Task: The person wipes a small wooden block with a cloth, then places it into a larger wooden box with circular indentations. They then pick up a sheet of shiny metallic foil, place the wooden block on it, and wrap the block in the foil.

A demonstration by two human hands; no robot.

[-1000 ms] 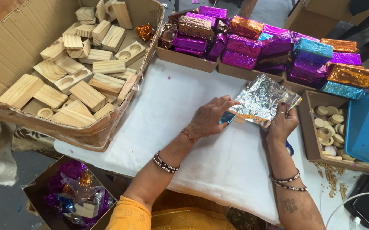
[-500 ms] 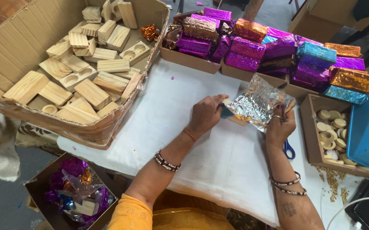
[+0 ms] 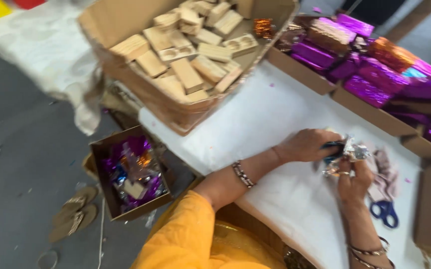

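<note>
Both hands meet over the white desk [image 3: 275,114], near its front edge. The left hand [image 3: 307,145] curls over a silver foil bundle [image 3: 347,154] with a blue thing partly hidden inside, and the right hand [image 3: 355,182] pinches the crumpled foil from below, fingers closed on it. Just beside the right hand lie blue-handled scissors [image 3: 384,211]. A bare strip of desk runs behind the hands to the trays of purple and orange foil-wrapped blocks [image 3: 369,74]. The big carton of plain wooden blocks [image 3: 195,55] overhangs the desk's left corner. On the floor below sits a small box of foil scraps [image 3: 130,172].
</note>
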